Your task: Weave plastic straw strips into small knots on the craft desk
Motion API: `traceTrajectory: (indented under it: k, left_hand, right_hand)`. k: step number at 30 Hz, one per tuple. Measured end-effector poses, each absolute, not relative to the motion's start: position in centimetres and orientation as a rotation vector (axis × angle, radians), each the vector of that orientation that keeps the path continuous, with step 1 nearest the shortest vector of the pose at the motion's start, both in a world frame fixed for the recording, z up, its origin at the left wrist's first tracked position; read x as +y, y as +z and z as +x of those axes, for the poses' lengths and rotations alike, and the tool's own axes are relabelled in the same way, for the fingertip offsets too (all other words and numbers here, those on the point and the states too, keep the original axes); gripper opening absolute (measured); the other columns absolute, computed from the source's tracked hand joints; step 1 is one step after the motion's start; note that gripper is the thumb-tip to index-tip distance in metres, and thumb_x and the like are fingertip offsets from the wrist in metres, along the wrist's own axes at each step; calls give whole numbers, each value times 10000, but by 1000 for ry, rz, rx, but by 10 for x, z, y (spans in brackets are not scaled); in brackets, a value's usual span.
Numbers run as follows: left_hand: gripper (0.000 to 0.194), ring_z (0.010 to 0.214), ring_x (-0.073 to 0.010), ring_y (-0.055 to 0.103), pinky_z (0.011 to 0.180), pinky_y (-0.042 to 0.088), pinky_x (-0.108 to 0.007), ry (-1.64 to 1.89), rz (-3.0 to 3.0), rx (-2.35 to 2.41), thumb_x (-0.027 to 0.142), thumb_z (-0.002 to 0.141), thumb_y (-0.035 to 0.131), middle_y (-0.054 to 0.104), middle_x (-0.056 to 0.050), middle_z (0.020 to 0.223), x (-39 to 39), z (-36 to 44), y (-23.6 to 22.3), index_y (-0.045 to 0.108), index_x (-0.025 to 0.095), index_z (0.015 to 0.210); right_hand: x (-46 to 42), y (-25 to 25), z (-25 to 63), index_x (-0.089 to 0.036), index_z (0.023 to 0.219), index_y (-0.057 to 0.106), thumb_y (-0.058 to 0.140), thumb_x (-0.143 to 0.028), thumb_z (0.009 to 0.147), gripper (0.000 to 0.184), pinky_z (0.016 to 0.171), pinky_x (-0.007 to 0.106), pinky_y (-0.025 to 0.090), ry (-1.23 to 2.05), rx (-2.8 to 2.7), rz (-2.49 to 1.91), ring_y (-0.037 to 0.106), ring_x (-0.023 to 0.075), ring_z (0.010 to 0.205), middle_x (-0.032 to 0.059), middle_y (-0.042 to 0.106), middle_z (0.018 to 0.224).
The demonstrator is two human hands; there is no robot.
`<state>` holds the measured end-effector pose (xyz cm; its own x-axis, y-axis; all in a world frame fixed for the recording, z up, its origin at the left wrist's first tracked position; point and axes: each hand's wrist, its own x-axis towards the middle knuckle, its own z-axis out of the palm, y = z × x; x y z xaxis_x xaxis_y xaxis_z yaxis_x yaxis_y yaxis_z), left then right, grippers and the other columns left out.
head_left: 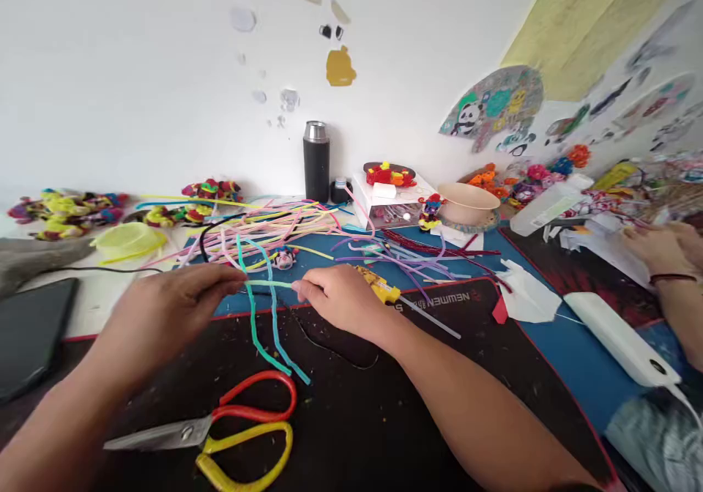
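Observation:
My left hand (pixel 170 309) and my right hand (pixel 340 298) are over a dark desk mat (pixel 384 404), each pinching one end of a short light green pipe cleaner (pixel 270 284) stretched between them. Two longer pipe cleaners, teal (pixel 253 316) and blue (pixel 277 323), lie under it and run toward me. Just behind my right hand lies a yellow glue gun (pixel 378 285). A pair of scissors (pixel 220 430) with one red and one yellow handle lies near me on the mat.
A heap of coloured pipe cleaners (pixel 274 228) covers the desk behind my hands. A black flask (pixel 317 161), a small drawer box (pixel 389 199), a beige bowl (pixel 466 203) and finished figures (pixel 66 210) stand by the wall. Another person's hand (pixel 656 250) works at the right, near a white power strip (pixel 615 338).

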<state>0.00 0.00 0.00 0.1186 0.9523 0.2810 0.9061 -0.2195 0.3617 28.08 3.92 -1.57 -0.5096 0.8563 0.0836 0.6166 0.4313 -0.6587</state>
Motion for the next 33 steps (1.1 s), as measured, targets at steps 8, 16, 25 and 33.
traceTrajectory:
  k: [8, 16, 25, 33]
  left_hand:
    - [433, 865, -302, 842, 734, 572, -332, 757, 2124, 2074, 567, 900, 554, 925, 2, 980, 0, 2, 10, 914, 340, 981]
    - [456, 922, -316, 852, 794, 592, -336, 792, 1971, 2050, 620, 817, 583, 927, -2, 972, -3, 8, 18, 910, 326, 941]
    - [463, 869, -316, 866, 729, 581, -348, 650, 1931, 1933, 609, 790, 516, 923, 0, 924, -5, 18, 24, 887, 345, 870]
    - [380, 734, -256, 822, 656, 550, -289, 683, 1997, 1660, 566, 919, 573, 905, 17, 861, -14, 40, 15, 869, 327, 911]
  right_hand:
    - [40, -8, 286, -201, 804, 739, 649, -386, 1148, 400, 656, 308, 267, 767, -2307, -1275, 616, 161, 736, 18, 751, 777]
    - [43, -8, 288, -201, 840, 742, 664, -390, 1129, 354, 657, 313, 291, 679, -2278, -1266, 610, 170, 743, 30, 750, 809]
    - [47, -14, 291, -207, 1001, 788, 680, -360, 1121, 223, 757, 286, 441, 569, -2035, -1163, 689, 169, 817, 22, 797, 903]
    - [29, -29, 279, -229, 1258, 798, 754, -461, 1085, 293, 857, 306, 509, 433, -2302, -960, 801, 231, 1049, 70, 851, 1199]
